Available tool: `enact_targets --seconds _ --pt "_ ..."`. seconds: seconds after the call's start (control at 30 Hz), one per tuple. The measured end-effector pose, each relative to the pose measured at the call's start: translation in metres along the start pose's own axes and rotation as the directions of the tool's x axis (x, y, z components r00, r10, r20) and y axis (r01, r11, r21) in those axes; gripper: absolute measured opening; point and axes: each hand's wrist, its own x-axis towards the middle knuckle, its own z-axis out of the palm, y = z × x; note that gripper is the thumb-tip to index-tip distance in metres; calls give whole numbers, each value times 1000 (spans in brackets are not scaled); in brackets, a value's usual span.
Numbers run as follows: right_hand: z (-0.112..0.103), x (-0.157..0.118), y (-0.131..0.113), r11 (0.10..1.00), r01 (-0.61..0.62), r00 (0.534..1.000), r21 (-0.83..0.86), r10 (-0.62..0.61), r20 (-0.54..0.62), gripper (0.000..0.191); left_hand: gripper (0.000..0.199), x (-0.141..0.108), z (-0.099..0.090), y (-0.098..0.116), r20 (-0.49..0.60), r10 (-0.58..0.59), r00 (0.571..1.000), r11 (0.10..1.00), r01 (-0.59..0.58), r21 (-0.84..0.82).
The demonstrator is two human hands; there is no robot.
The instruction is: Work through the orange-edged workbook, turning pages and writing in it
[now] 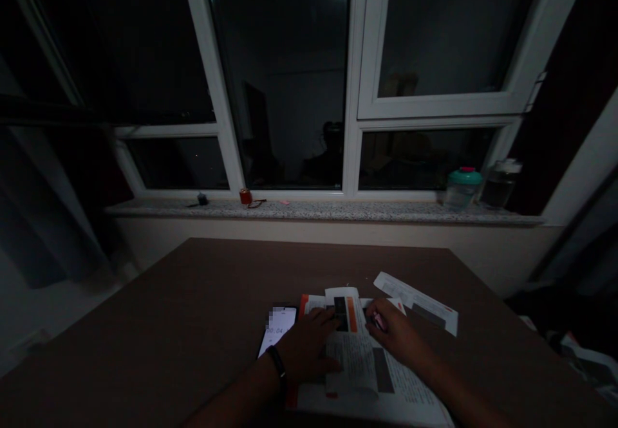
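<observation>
Hands [309, 347] [393, 331] partly hide the open printed booklet [355, 370].

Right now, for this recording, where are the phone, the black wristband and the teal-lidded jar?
Smartphone [279, 331]: head view, point on its lit screen.
Black wristband [277, 365]: head view, point on the band's outer face.
Teal-lidded jar [459, 194]: head view, point on its clear body below the lid.

Open book [410, 392] lying flat, white printed pages, orange patches. Narrow printed leaflet [350, 357] on top of book, left hand [309, 347] spread across it. Small pink object [379, 320] pinched in right hand [393, 334], just above book.
</observation>
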Motion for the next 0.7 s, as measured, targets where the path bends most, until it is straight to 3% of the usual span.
enact_targets --seconds 0.27,0.43,0.7 --pt "-6 -4 1 999 41 998 24 -42 46 21 77 1 1 0 33 -40 999 999 39 23" --pt "-11 -7 0 998 28 992 57 -35 119 24 71 -1 -3 6 -1 -21 1000 1000 21 16" --pt "-1 -1 1 1000 -7 1000 26 7 15 16 87 -2 -6 12 36 -58 998 997 56 52"
